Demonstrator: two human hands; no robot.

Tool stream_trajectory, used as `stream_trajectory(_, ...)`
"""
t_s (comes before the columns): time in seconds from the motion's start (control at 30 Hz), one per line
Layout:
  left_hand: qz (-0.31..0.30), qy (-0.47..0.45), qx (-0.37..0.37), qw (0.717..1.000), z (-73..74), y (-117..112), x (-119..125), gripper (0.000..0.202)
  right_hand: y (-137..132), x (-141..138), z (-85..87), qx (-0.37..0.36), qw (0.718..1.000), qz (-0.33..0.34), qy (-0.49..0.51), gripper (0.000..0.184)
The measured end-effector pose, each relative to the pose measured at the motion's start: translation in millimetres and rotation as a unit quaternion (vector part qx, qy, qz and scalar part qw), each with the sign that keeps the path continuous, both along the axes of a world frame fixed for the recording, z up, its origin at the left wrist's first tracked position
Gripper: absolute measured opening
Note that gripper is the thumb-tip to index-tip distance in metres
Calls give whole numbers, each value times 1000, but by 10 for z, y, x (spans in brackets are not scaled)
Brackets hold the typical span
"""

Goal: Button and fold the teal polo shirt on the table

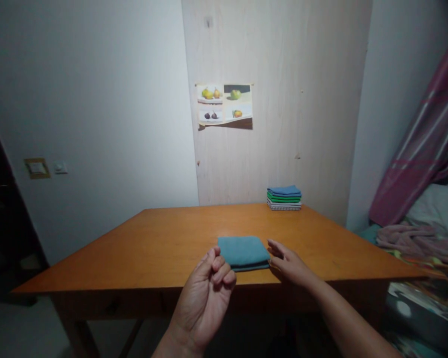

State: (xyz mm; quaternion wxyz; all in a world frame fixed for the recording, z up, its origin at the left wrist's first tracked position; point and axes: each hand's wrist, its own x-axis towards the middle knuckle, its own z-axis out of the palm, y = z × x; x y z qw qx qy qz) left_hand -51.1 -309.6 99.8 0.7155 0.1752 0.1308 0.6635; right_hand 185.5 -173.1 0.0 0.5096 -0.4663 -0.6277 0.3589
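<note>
So the folded teal cloth (243,250) sits just past the left hand's fingertips and just left of the right hand's. Left hand (208,297) has its fingers curled in with nothing visible in them; can't tell if the knuckles touch the cloth behind. Right hand (289,266) is loosely open, fingers by the cloth's right side, contact hard to call.

My worry: the near side looks a bit parted, so a fingertip catching only the top layer could pull the fold apart. Pushing from one side only might skew it too. The table's (171,233) front edge is close on the near side of the fingers, so a tug that way risks an overhang. Plenty of bare wood left of the left fingers; beyond the right ones, the cloth stack (284,198) is well apart.
</note>
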Motion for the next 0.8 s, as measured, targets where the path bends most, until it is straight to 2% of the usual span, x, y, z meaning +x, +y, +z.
stream_trajectory(0.13,-6,-5,12,1000,-14,3,-46,11,14,38,32,-22,999,-13,40,58)
stream_trajectory(0.23,8,8,12,1000,-50,22,-74,7,-26,47,86,-8,993,-88,75,51)
stream_trajectory(0.33,27,66,9,997,-126,30,-34,8,-200,-81,203,23,985,-139,101,53)
stream_trajectory(0.4,18,144,18,989,-205,25,56,15,-406,-276,313,22,985,-110,128,55)
stream_trajectory(0.43,1,188,29,982,-252,20,115,19,-522,-399,371,13,986,-70,150,56)
stream_trajectory(0.5,-42,281,67,957,-357,6,242,22,-740,-658,478,-19,975,4,221,60)
stream_trajectory(0.6,-46,410,144,900,-524,-24,381,20,-932,-943,572,-105,944,77,303,63)
stream_trajectory(0.67,-30,470,193,861,-633,-48,421,30,-957,-1010,573,-153,929,74,330,62)
stream_trajectory(0.8,-58,553,253,792,-806,-92,458,82,-926,-962,460,-193,903,14,384,46)
